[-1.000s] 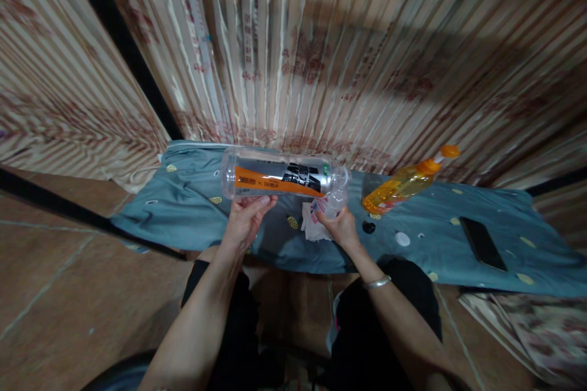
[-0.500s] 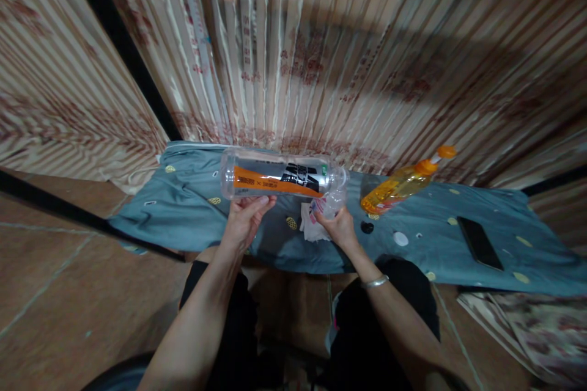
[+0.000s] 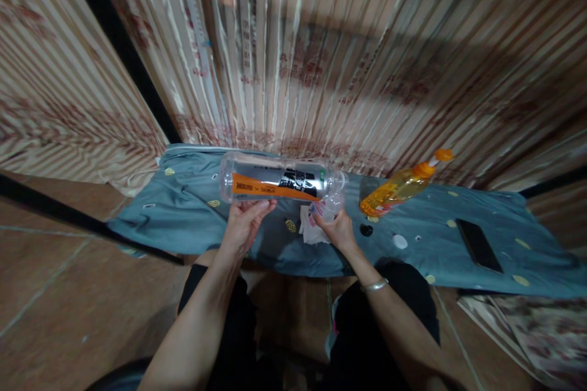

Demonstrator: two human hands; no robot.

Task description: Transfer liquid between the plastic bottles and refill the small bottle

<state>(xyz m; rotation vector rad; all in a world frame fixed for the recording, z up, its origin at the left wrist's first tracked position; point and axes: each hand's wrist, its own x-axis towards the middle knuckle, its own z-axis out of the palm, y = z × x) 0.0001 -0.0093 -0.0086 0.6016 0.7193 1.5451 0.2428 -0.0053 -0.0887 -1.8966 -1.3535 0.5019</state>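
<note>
My left hand [image 3: 245, 226] grips a clear plastic bottle [image 3: 279, 178] with an orange, black and silver label, held level with its base to the left. The bottle's neck points right, down into a small clear bottle [image 3: 331, 206] that my right hand [image 3: 338, 229] holds upright, fingers wrapped round it. A crumpled white tissue [image 3: 308, 231] lies under my right hand on the blue-grey patterned cloth [image 3: 192, 214].
An orange-capped bottle of yellow liquid [image 3: 403, 186] stands tilted on the cloth to the right. A black cap [image 3: 365, 230] and a white cap [image 3: 400, 241] lie near it. A dark phone [image 3: 479, 245] lies farther right. Striped curtains hang behind.
The big bottle's left end has tipped slightly upward. Both hands stay where they were, and the view has shifted a little.
</note>
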